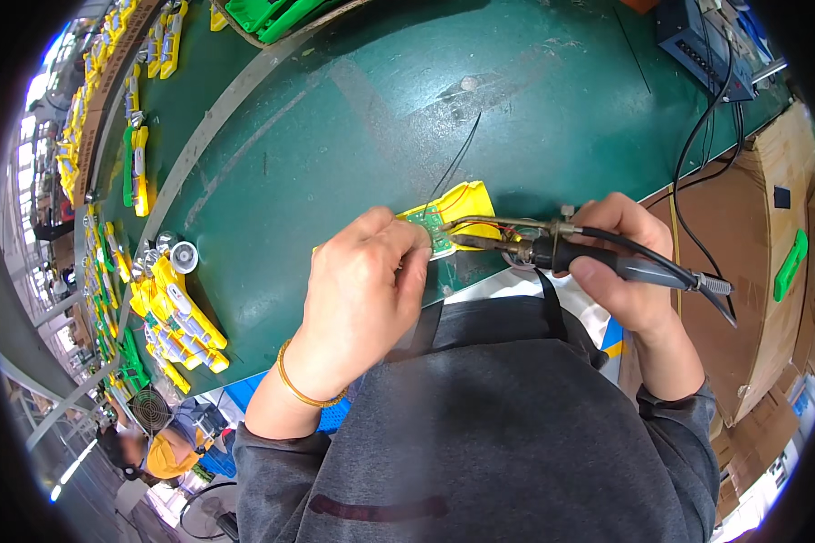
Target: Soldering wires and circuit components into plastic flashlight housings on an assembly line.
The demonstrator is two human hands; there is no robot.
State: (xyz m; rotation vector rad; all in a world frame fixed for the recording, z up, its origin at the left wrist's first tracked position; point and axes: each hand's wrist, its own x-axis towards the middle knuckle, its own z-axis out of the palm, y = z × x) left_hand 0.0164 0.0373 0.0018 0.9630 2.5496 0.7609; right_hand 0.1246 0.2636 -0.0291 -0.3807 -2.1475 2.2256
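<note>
My right hand (629,262) is wrapped round a soldering iron (548,252) with a dark handle and a thin metal feed tube above its tip. The tip points left and lies at or just above a small green circuit board (439,240). That board sits on a yellow plastic housing (476,201), where thin red wires show. My left hand (362,276) is closed in a pinch at the board's left edge; its fingertips hide whatever is between them. Thin dark wires (457,163) stretch away from the board across the green table.
Several yellow housings (177,312) are heaped at left beside a clear round part (184,257). A green-filled bin (272,16) stands at the far edge. At right are a blue box-shaped unit (704,45) with black cables and a cardboard box (724,271). Another person (172,452) sits at lower left.
</note>
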